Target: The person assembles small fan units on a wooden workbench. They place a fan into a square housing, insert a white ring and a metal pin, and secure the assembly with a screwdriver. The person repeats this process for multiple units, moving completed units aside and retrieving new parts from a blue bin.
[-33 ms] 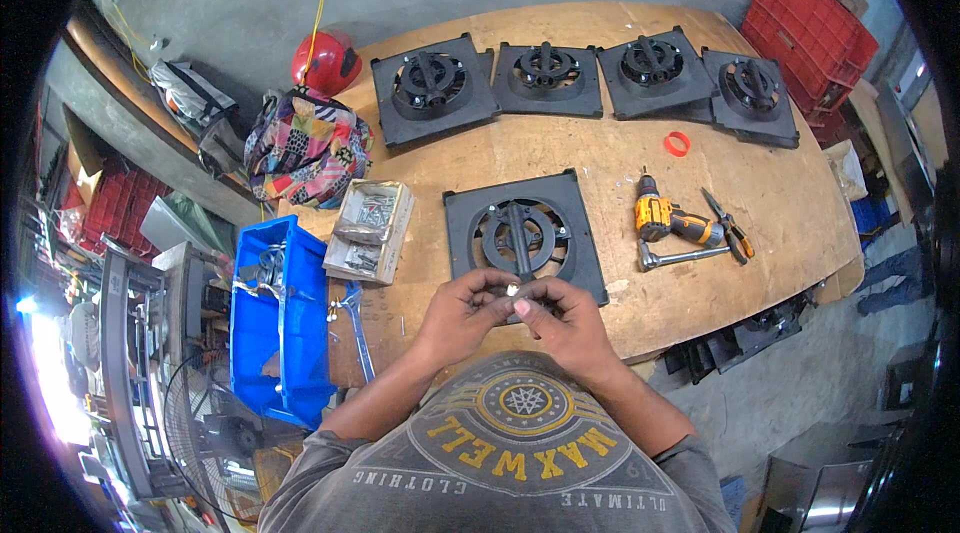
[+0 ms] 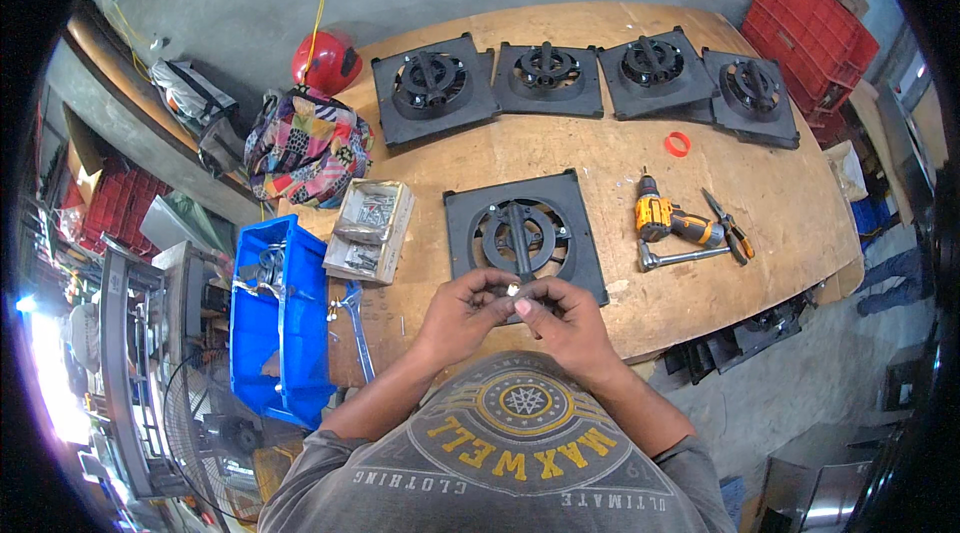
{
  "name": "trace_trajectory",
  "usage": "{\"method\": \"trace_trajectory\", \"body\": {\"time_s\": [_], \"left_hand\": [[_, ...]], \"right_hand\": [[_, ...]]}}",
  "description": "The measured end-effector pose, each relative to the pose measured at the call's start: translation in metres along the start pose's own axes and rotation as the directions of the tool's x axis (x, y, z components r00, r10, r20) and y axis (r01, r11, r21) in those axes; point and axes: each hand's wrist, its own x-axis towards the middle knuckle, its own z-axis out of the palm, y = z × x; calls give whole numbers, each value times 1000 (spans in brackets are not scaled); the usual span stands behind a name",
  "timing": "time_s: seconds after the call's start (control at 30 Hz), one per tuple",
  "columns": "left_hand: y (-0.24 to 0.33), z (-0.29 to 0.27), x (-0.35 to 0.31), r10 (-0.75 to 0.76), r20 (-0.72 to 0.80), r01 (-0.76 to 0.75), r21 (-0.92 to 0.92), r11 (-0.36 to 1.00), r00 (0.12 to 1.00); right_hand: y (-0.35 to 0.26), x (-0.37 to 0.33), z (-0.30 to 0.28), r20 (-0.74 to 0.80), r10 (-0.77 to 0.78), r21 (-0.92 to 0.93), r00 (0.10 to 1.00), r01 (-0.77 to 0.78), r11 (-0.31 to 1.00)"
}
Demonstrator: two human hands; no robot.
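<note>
Thumbs and forefingers of the bare left hand (image 2: 460,318) and the bare right hand (image 2: 566,321) come together around a small, pale-tipped piece (image 2: 513,289), both pinching it between their tips. What kind of piece it is, I cannot tell, since the fingers cover most of it. Gripping it from two sides probably gives finer control over something so small.

It sits over the near edge of a square black panel (image 2: 521,238) with a round, open-slotted centre and a straight bar across it. This panel lies flat on the brown wooden table (image 2: 560,148), directly before the torso, presumably so that either hand reaches it equally well.

To the right, a yellow-and-black cordless drill (image 2: 655,216), a shiny steel ratchet handle (image 2: 685,257) and black-and-orange pliers (image 2: 736,231) lie close together, apparently grouped for the right hand. On the left, a pale two-part cardboard box (image 2: 401,241) of metal fasteners stands just beside a long blue plastic bin (image 2: 305,323), likely keeping small hardware near. A row of similar black panels (image 2: 430,81) lines the far side, perhaps to free the working spot.

Both forearms slant inward from the lower edge, elbows wide, fingers curled.
</note>
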Motion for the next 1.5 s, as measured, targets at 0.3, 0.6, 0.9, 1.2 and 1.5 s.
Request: {"method": "trace_trajectory", "body": {"time_s": [0.3, 0.6, 0.9, 1.2, 1.5], "left_hand": [[2, -3, 9, 252, -51, -221, 336, 916, 966], [3, -17, 11, 8, 239, 72, -325, 943, 971], [7, -17, 14, 15, 297, 69, -270, 960, 955], [16, -9, 5, 178, 115, -190, 103, 976, 977], [52, -6, -5, 158, 207, -252, 590, 767, 965]], "right_hand": [[-11, -3, -6, -54, 25, 261, 998, -10, 965], [-9, 8, -41, -70, -203, -132, 977, 192, 972], [-15, 7, -24, 176, -244, -369, 954, 293, 882], [18, 12, -13, 61, -172, -76, 983, 176, 981], [21, 10, -12, 97, -43, -1, 994, 43, 999]]}}
